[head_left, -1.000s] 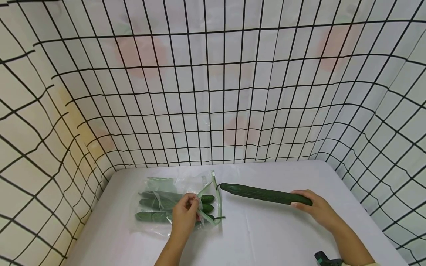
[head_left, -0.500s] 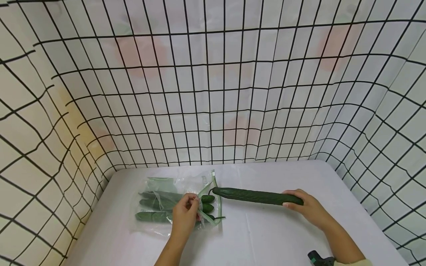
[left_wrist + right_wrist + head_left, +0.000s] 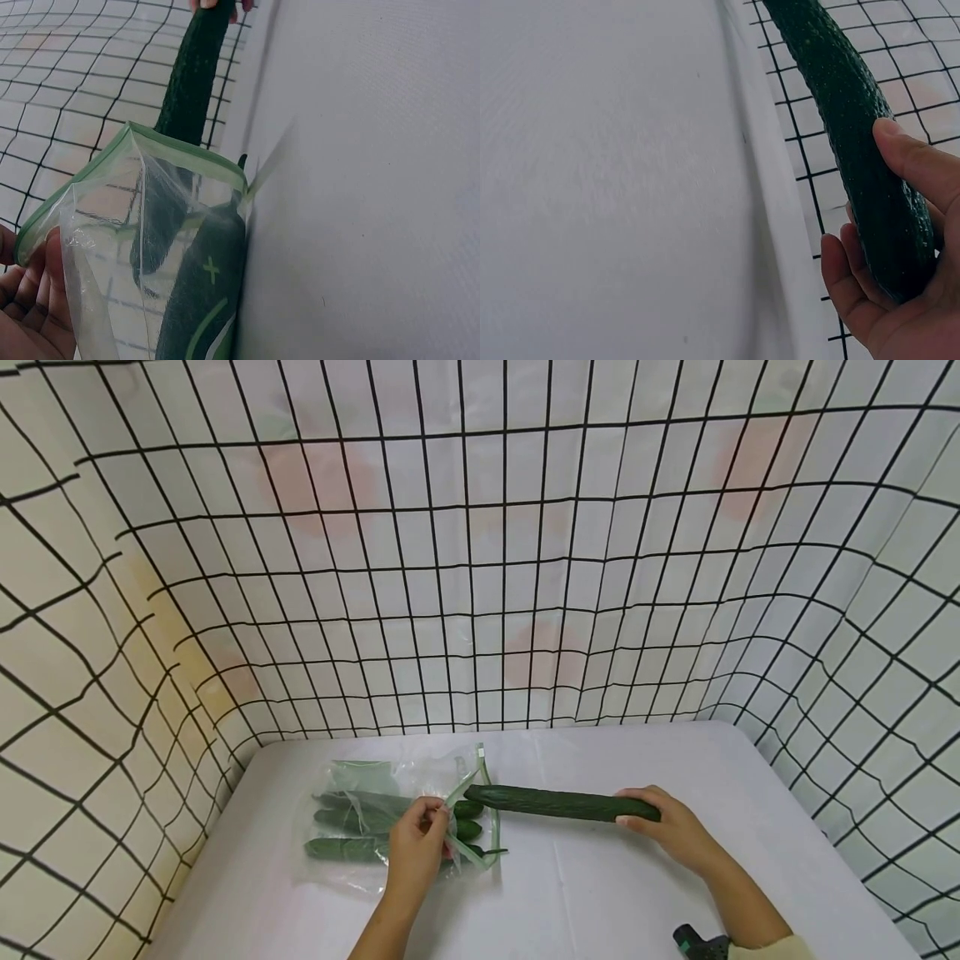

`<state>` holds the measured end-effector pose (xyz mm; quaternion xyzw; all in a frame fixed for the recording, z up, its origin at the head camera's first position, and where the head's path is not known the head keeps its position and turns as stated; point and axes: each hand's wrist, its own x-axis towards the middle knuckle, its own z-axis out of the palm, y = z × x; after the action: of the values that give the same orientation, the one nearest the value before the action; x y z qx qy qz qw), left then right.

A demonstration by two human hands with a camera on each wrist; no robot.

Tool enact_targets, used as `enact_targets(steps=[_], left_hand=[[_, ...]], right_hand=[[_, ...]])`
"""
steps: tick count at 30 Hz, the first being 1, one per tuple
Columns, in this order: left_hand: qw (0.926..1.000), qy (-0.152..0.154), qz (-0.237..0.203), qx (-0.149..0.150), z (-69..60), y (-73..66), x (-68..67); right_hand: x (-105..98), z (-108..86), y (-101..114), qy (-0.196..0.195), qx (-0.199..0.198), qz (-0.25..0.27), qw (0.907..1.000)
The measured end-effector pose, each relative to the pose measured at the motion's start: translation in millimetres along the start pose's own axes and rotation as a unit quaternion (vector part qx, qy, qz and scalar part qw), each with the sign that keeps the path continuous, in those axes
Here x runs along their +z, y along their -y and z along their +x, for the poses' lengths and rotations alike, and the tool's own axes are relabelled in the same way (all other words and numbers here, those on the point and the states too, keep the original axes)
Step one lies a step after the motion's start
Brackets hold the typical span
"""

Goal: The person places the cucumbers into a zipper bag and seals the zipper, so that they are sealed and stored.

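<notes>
A long dark green cucumber (image 3: pixel 555 802) is held near its right end by my right hand (image 3: pixel 660 822), thumb and fingers curled round it. Its left tip passes into the mouth of a clear zip bag (image 3: pixel 420 768) with a green-edged opening. In the left wrist view that tip shows through the plastic, beside another cucumber (image 3: pixel 206 285) lying in the bag. My left hand (image 3: pixel 416 839) pinches the upper edge of the bag's mouth and lifts it. Inside lie 3 cucumbers, partly hidden by the left hand and the film.
A white-covered table (image 3: pixel 585 893) carries everything. Black wire grid panels (image 3: pixel 502 568) backed with pale cloth stand along the back and both sides. A dark device (image 3: pixel 701 943) is strapped near the right wrist at the front.
My right hand has moved left with the cucumber, whose tip has gone from outside the bag's mouth to inside it. The left hand and the bag have stayed in place.
</notes>
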<state>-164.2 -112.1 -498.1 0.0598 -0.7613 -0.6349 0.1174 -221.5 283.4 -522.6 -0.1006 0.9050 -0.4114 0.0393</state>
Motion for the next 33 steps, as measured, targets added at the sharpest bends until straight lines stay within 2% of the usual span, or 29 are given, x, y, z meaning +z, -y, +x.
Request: enact_targets(steps=[17,33], left_hand=[[1.0000,-0.003,0.009,0.001,-0.6,1.4,1.3],[0.9999,-0.007,0.013,0.003,-0.6,-0.7,1.2]], right_hand=[[26.7,16.3,12.4,-0.008,-0.020,0.008,0.9997],[46.2,26.7,39.4,-0.016,-0.029,0.003,0.9994]])
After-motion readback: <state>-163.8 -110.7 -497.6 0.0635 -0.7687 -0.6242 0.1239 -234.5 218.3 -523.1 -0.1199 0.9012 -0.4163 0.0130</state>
